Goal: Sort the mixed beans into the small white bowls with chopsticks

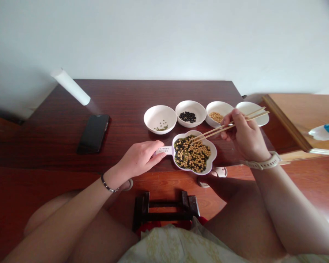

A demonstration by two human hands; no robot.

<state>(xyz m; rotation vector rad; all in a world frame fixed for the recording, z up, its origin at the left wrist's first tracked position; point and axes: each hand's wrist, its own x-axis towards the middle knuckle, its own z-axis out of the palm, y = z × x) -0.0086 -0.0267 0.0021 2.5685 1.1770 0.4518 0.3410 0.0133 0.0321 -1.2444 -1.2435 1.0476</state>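
My left hand [142, 156] is closed on the labelled handle of a white, flower-shaped dish [214, 152] at the table's front edge. Mixed yellow, black and green beans [193, 155] cover its bottom. In my right hand [244, 133] is a pair of wooden chopsticks [215, 131], their tips down among the beans. Behind the dish stand white bowls in a row: a left bowl [150, 118] with a few green beans, a second bowl [197, 106] with black beans, a third bowl [222, 106] with yellow beans. A fourth bowl [248, 106] is partly hidden by my right hand and the chopsticks.
On the left of the dark wooden table [120, 95] lies a black phone [93, 134], with a white cylinder [72, 87] behind it near the wall. A lighter wooden cabinet [293, 113] with a white and blue item [327, 130] stands to the right.
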